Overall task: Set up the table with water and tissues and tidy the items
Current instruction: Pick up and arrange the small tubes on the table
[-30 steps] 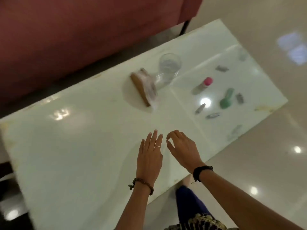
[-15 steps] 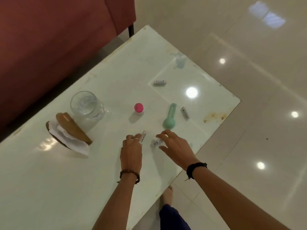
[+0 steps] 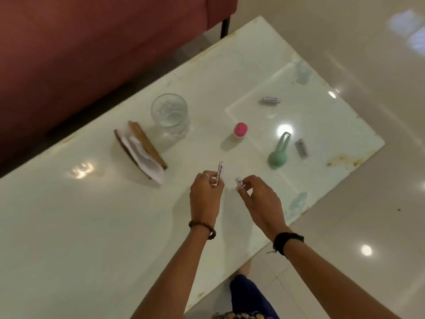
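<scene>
My left hand pinches a small white battery that points up and away, lifted off the white table. Just to its right, my right hand pinches a second white battery. Beyond them stand a glass of water and, to its left, a wooden holder with white tissues. A small bottle with a pink cap, a green bulb-shaped item and two more batteries lie scattered on the right half.
A dark red sofa runs along the table's far side, with a black leg near the corner. Glossy tiled floor lies to the right. My leg in blue cloth shows below the near table edge.
The view swung right across the table. Both hands reached forward, closed on the two nearest batteries and lifted them off the surface.
</scene>
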Action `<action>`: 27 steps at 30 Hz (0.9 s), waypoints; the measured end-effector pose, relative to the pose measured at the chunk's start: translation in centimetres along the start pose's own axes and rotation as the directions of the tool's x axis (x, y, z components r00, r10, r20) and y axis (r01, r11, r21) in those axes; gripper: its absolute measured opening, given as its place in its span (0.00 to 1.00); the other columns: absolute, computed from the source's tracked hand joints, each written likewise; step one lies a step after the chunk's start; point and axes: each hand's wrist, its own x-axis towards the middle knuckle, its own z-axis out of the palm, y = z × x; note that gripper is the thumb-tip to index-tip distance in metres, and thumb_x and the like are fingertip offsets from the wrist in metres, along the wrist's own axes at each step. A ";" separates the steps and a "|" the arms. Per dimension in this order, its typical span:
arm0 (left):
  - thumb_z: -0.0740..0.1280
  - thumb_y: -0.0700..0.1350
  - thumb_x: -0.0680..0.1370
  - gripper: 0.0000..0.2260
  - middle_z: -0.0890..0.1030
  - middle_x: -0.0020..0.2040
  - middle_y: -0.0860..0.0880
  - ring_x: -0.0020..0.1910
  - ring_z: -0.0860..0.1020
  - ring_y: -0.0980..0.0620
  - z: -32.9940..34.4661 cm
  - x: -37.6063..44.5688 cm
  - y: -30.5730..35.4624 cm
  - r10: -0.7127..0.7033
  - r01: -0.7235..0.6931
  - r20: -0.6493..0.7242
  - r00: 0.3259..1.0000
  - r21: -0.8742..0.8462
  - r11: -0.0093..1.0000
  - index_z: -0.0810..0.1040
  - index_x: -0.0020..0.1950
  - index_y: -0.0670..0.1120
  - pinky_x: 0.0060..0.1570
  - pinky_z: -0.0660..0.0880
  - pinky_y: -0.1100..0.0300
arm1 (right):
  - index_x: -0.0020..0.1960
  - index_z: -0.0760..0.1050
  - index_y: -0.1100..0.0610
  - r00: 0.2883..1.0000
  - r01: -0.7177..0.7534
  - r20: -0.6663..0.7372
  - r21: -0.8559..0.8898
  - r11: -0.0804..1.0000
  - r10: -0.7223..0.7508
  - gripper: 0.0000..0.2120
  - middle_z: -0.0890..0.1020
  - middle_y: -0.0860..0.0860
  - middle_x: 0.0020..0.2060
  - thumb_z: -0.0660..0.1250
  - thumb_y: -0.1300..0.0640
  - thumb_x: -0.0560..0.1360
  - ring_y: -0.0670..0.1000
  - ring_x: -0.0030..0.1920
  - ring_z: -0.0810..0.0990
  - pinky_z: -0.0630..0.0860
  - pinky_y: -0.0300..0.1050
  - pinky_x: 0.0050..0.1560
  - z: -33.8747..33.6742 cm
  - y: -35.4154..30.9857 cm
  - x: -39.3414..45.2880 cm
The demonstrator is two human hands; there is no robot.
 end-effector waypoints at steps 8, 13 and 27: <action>0.69 0.44 0.73 0.05 0.79 0.37 0.56 0.34 0.75 0.69 -17.4 -7.2 -9.6 -0.238 0.133 -0.198 0.951 -0.432 0.892 0.76 0.43 0.54 0.33 0.68 0.80 | 0.54 0.71 0.46 0.992 0.016 0.101 0.522 0.853 -0.081 0.07 0.82 0.46 0.37 0.63 0.51 0.76 0.44 0.34 0.79 0.77 0.49 0.36 10.2 -16.1 -9.5; 0.69 0.43 0.74 0.08 0.79 0.39 0.58 0.38 0.76 0.69 -29.7 -14.2 -19.7 -0.356 0.131 -0.379 0.854 -0.505 0.853 0.76 0.44 0.56 0.37 0.71 0.78 | 0.55 0.72 0.46 0.942 0.101 0.198 0.604 0.791 -0.272 0.08 0.81 0.48 0.34 0.64 0.56 0.77 0.54 0.35 0.79 0.76 0.50 0.34 18.9 -28.2 -17.9; 0.67 0.53 0.73 0.07 0.81 0.39 0.49 0.40 0.80 0.50 -52.1 -24.6 -44.2 -0.573 0.445 -0.654 0.494 -0.377 0.813 0.78 0.45 0.50 0.39 0.77 0.57 | 0.48 0.65 0.51 0.590 0.505 0.465 0.424 0.752 -0.659 0.08 0.79 0.48 0.38 0.64 0.57 0.76 0.41 0.32 0.75 0.68 0.28 0.29 40.0 -51.4 -34.2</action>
